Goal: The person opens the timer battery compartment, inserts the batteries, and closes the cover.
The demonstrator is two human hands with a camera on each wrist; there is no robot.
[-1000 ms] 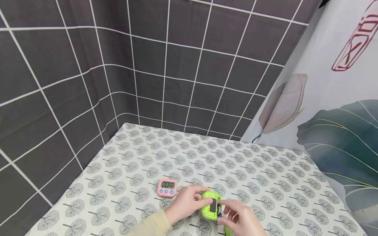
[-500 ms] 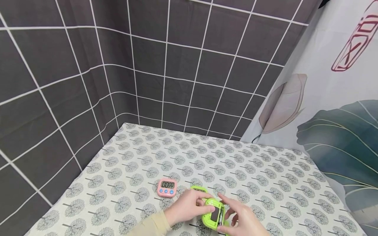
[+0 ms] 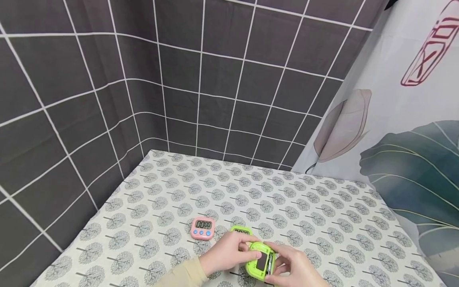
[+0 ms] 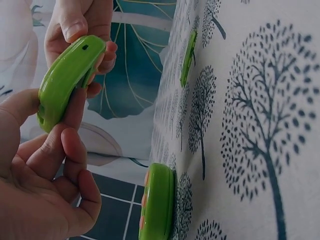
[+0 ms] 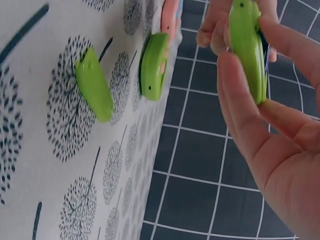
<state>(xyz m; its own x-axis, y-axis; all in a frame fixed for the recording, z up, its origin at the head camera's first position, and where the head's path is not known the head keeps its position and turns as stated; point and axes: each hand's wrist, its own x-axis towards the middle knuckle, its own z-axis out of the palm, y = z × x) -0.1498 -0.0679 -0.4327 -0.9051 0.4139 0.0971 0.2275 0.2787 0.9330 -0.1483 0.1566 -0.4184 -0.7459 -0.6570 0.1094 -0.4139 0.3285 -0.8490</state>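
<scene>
Both hands hold a lime green kitchen timer [image 3: 262, 261] above the table, its back turned up. Along its right side the battery slot is uncovered, with a slim battery-like piece [image 3: 269, 264] in it. The left hand [image 3: 229, 252] pinches the body, thumb on the dark back panel. Fingers and thumb of the right hand [image 3: 297, 268] grip the two ends of the slot side. A loose green battery cover [image 5: 95, 87] lies on the cloth below; the right hand hides it in the head view. A second green timer [image 3: 242, 229] sits just behind the left hand, partly covered.
A pink timer [image 3: 203, 228] with blue buttons, reading 00:00, lies left of the hands. The tree-print cloth [image 3: 172, 183] covers the table. Dark grid curtain [image 3: 222, 99] stands behind and left, with a white leaf-print curtain [image 3: 387, 103] at the right.
The held timer has shifted slightly down and right and turned, showing more of the slot. More of the second green timer has come into sight. The right fingertips have moved to the timer's ends.
</scene>
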